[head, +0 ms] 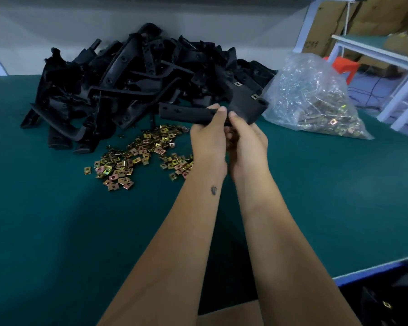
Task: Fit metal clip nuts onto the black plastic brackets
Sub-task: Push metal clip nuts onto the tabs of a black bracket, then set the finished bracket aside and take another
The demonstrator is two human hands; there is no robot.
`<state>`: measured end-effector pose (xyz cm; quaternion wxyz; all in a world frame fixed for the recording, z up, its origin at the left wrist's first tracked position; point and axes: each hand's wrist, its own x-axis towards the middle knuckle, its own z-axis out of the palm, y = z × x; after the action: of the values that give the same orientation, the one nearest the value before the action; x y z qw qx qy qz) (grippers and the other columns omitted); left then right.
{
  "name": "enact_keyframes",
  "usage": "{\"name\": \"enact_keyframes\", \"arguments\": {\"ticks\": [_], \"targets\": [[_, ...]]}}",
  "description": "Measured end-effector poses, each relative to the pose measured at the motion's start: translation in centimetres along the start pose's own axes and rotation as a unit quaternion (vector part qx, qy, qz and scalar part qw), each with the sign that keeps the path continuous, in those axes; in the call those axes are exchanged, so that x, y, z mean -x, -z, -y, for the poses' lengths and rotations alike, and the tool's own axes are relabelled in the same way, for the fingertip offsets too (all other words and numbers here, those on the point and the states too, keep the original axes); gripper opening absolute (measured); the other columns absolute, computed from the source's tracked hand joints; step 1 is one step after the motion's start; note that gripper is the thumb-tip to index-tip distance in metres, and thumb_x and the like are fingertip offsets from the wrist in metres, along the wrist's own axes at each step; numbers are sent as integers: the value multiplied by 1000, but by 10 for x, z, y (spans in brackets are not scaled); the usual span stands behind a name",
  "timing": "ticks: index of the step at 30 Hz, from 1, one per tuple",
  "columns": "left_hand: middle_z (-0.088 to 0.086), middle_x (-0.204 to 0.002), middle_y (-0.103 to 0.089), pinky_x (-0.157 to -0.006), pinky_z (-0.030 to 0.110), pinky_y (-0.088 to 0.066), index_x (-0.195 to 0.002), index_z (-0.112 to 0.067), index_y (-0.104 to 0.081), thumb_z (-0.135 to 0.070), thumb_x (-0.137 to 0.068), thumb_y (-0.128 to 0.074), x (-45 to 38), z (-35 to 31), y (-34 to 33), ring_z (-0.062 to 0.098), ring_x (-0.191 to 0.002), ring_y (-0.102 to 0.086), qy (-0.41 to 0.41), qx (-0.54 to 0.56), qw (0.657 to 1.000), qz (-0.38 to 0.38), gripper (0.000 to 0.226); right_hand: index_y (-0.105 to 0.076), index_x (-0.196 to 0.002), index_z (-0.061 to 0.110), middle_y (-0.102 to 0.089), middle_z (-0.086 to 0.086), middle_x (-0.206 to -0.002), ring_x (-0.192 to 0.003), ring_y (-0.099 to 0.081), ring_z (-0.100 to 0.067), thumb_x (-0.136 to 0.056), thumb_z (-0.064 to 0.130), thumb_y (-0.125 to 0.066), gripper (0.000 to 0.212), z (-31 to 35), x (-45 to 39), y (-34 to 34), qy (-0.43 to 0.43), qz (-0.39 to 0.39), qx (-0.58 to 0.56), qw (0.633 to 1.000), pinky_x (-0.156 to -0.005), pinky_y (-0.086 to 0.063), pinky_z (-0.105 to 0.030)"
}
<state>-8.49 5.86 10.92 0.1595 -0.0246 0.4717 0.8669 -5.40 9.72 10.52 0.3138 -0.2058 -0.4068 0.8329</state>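
Observation:
I hold a black plastic bracket (240,102) up over the green table, gripped by both hands at its bend. My left hand (209,135) pinches the flat arm with thumb and fingers. My right hand (247,142) grips the thicker arm, which carries two metal clip nuts (253,96) near its far end. Whether either palm hides a loose clip nut I cannot tell. Loose brass-coloured clip nuts (139,156) lie scattered on the table just left of my hands. A big heap of black brackets (127,83) is piled behind them.
A clear plastic bag (316,97) full of clip nuts lies at the right rear of the green table (316,196). A white frame table (386,57) and cardboard boxes stand beyond. A dark bin (391,300) with brackets sits below the table's near right edge.

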Motion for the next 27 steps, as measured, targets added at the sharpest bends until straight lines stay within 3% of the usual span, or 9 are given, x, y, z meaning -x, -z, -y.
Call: {"name": "enact_keyframes", "arguments": {"ticks": [3, 5, 8, 14, 18, 22, 25, 27], "targets": [[-8, -55, -65, -44, 16, -45, -97, -11, -66, -13, -94, -65, 21, 15, -29, 4, -45, -59, 0, -15, 1000, 24, 4, -63, -79, 11, -59, 0, -59, -51, -49, -11, -90, 9, -66, 12, 22, 3, 22, 23, -76, -19, 997, -53, -42, -25], [-3, -65, -67, -45, 19, -45, -92, -15, -64, -14, -95, -63, 35, 28, -47, 9, -51, -58, 5, -4, 999, 42, 4, -61, -74, 13, -57, 2, -54, -45, -48, -10, -91, 9, -65, 17, 39, 6, 43, 50, -111, -29, 992, -48, -41, -22], [6, -91, -66, -55, 26, -47, -99, -18, -59, -21, -97, -60, 62, 54, -78, 14, -65, -57, 31, -8, 998, 48, 4, -61, -72, 14, -50, 3, -52, -41, -44, -8, -92, 10, -63, 21, 69, 15, 82, 92, -176, -45, 979, -43, -39, -21], [-5, -78, -66, -53, 20, -48, -97, -18, -62, -19, -94, -63, 146, 134, -145, 5, -59, -62, 67, -117, 973, 188, 3, -59, -77, 14, -49, -5, -59, -44, -44, -15, -92, 10, -61, 16, 130, 52, 188, 182, -347, -108, 914, -44, -36, -22], [-1, -87, -74, -75, 32, -58, -101, -12, -66, -19, -89, -69, 209, 186, -156, 17, -81, -72, 126, -175, 932, 290, 14, -60, -80, 9, -60, -12, -71, -47, -54, -16, -91, 2, -56, 14, 150, 91, 254, 241, -457, -167, 840, -46, -44, -20], [-8, -67, -73, -71, 32, -57, -86, -22, -63, -22, -89, -70, 241, 226, -147, 11, -65, -71, 176, -268, 877, 357, 8, -65, -88, 4, -68, -22, -88, -60, -62, -24, -90, 4, -57, 8, 137, 118, 304, 224, -549, -187, 783, -52, -48, -26], [0, -88, -75, -78, 36, -58, -94, -23, -64, -23, -91, -69, 249, 242, -136, 17, -77, -73, 245, -322, 820, 404, 5, -66, -102, -4, -70, -24, -96, -77, -68, -34, -88, 4, -56, 19, 125, 130, 328, 214, -595, -214, 744, -68, -55, -41], [6, -99, -76, -82, 35, -59, -107, -14, -67, -22, -94, -66, 253, 245, -132, 20, -88, -73, 272, -332, 793, 433, 15, -66, -92, 0, -70, -15, -86, -73, -68, -30, -87, 4, -56, 12, 128, 136, 339, 221, -609, -204, 734, -65, -54, -38]]}}
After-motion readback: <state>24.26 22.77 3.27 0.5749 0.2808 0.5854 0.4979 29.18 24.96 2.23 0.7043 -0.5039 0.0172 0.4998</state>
